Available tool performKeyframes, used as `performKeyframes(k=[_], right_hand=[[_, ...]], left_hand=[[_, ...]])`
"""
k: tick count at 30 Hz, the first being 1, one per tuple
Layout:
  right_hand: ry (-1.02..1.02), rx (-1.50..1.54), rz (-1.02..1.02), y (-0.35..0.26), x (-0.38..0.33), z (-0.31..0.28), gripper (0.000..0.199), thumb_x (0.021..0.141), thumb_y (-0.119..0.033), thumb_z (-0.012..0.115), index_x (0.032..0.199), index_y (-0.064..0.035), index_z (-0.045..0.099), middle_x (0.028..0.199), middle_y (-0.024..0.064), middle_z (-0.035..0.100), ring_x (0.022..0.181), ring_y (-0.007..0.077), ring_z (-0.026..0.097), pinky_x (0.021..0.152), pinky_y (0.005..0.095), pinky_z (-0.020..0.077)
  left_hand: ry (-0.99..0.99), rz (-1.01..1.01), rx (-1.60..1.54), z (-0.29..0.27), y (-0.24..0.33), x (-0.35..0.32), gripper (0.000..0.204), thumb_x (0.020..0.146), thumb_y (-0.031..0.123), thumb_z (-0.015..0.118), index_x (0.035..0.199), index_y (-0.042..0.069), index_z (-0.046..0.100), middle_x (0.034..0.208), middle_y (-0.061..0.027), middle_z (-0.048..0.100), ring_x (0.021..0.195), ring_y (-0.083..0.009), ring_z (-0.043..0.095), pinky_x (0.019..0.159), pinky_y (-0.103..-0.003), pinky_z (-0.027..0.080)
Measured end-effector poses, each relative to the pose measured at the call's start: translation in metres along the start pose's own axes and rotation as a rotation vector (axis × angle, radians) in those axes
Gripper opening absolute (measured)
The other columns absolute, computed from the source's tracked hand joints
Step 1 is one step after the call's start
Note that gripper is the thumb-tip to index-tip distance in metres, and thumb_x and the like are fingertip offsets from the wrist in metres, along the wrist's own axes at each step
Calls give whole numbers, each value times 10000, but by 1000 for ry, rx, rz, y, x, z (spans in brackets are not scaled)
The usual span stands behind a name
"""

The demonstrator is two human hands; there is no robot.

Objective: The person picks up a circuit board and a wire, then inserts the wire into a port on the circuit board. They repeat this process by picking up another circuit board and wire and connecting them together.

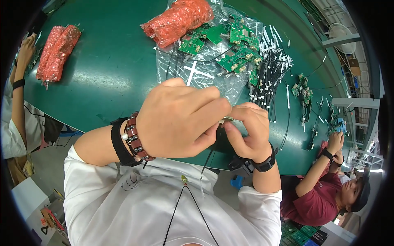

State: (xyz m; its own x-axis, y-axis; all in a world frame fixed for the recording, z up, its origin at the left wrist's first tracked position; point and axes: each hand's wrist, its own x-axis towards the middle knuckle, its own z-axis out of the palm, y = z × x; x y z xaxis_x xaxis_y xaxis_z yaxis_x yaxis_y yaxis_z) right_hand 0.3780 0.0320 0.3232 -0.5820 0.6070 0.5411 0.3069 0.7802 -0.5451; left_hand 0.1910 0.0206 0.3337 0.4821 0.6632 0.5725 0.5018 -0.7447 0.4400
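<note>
My left hand [184,119] and my right hand [251,129] meet above the near edge of the green table. Their fingertips are pinched around a small metal connector [225,119]. Only a bit of it shows between the fingers, and the rest is covered. A thin dark cable [208,159] hangs below my hands towards my shirt; its upper end is hidden. Just beyond my hands, several green circuit boards [238,59] lie on a clear plastic bag [166,65]. Beside them spreads a pile of black cables [269,78] with white ends.
One red bubble-wrapped bundle [180,20] lies at the back, another [58,53] at the far left. More boards with cables [303,93] sit to the right on the green table [111,69]. A co-worker in dark red [314,201] works at the right; another person's arm [19,78] shows left.
</note>
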Motion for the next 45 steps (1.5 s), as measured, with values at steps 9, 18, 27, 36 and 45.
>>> performKeyframes(k=[9, 18, 27, 36, 45], right_hand=[[45, -82, -21, 1, -1, 4, 195, 595, -17, 619, 781, -40, 563, 602, 25, 583, 497, 164, 563, 494, 237, 409], [54, -104, -34, 3, -2, 3, 218, 541, 28, 590, 755, -9, 567, 657, 60, 603, 525, 204, 555, 524, 268, 428], [126, -60, 45, 0, -7, 8, 193, 608, -37, 610, 795, -82, 590, 615, 31, 586, 513, 194, 565, 514, 281, 446], [-58, 338, 257, -1, -5, -18, 208, 783, -108, 535, 979, -43, 508, 674, 62, 559, 573, 198, 564, 548, 289, 442], [321, 255, 160, 12, 4, 30, 205, 801, -85, 516, 1003, -72, 481, 903, 85, 472, 721, 164, 530, 643, 292, 444]], left_hand=[[-6, 36, 81, 1, -1, -1, 234, 536, 69, 624, 735, 96, 504, 653, -2, 492, 521, -170, 486, 477, -290, 307], [51, 82, 70, 6, -4, 3, 256, 522, 68, 643, 732, 94, 498, 615, 1, 483, 500, -171, 482, 483, -287, 316], [-60, 73, 15, -3, 2, 7, 229, 605, 25, 624, 794, 41, 497, 644, -49, 520, 520, -196, 513, 495, -299, 355], [-81, 19, -304, 9, -1, 5, 514, 740, -39, 538, 1203, 7, 319, 813, -116, 566, 591, -212, 542, 594, -303, 430], [-59, -501, -1084, 26, -12, -1, 673, 760, -49, 511, 1319, 56, 152, 1198, -130, 351, 1010, -193, 451, 827, -323, 399]])
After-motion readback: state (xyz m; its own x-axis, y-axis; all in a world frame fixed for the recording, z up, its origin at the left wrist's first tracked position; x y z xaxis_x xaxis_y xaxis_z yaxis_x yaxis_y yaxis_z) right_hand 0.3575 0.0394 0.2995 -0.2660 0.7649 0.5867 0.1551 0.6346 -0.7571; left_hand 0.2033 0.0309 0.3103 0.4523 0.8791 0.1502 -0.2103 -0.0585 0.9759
